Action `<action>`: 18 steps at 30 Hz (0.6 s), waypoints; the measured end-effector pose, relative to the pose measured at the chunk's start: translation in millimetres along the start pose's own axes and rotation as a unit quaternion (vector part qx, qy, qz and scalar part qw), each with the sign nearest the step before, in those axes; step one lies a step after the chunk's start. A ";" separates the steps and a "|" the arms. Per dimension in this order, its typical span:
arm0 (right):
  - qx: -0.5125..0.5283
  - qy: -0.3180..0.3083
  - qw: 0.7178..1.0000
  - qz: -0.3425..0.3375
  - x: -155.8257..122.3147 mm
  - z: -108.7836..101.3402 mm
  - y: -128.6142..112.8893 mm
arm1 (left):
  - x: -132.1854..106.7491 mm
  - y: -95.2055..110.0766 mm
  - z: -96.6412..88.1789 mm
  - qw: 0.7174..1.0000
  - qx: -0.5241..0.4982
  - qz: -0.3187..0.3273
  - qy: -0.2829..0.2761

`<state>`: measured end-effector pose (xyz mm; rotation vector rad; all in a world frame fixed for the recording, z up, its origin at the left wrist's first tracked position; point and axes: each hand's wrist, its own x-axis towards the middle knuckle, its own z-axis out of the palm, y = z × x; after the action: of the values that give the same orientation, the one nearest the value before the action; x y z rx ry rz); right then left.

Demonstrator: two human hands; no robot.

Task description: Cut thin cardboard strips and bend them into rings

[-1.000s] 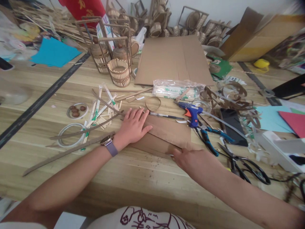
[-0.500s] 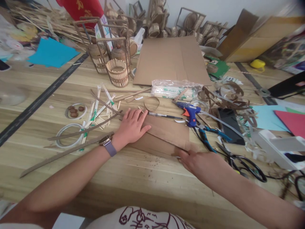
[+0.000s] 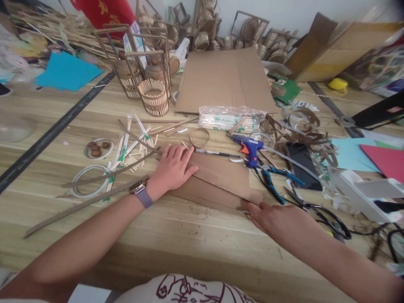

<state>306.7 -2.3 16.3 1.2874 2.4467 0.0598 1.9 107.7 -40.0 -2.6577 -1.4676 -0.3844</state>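
Note:
My left hand [image 3: 173, 167], with a watch on its wrist, lies flat with fingers spread on a piece of brown cardboard [image 3: 221, 170]. Below a long dark slit or edge lies a lower cardboard strip [image 3: 208, 195]. My right hand [image 3: 268, 216] is closed at the right end of that strip, fingers pressed together low against it. What sits inside those fingers is hidden; a small pale tip shows beside them. Just beyond the cardboard lie a pen [image 3: 217, 152] and a blue glue gun [image 3: 251, 149].
Pliers [image 3: 273, 185], black scissors [image 3: 311, 206] and a phone [image 3: 303, 166] lie to the right. Tape rolls [image 3: 90, 181], brown strips [image 3: 85, 206] and small sticks are at left. Small woven baskets [image 3: 154, 99], a large cardboard sheet [image 3: 224, 80] and a wrapped chopstick pack [image 3: 229, 120] stand farther back.
My right hand has slid a little to the right along the cardboard's edge. My left hand stays pressed on the cardboard. The whole view has shifted slightly.

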 end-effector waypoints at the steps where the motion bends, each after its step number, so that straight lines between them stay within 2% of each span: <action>1: 0.001 0.004 1.000 -0.010 -1.9 1.8 2.0 | -0.1 -0.1 0.2 1.000 0.000 0.000 0.000; 11: -0.026 0.052 0.997 -0.047 -17.3 18.0 16.1 | -0.3 -0.8 0.9 1.000 0.004 0.006 0.006; 18: 0.009 0.026 0.999 -0.034 -18.2 21.9 19.0 | -0.2 -0.8 0.3 1.000 -0.003 0.005 0.006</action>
<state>338.5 -8.9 5.5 1.2236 2.5391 0.0548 1.2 108.0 -40.3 -2.6615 -1.4512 -0.4047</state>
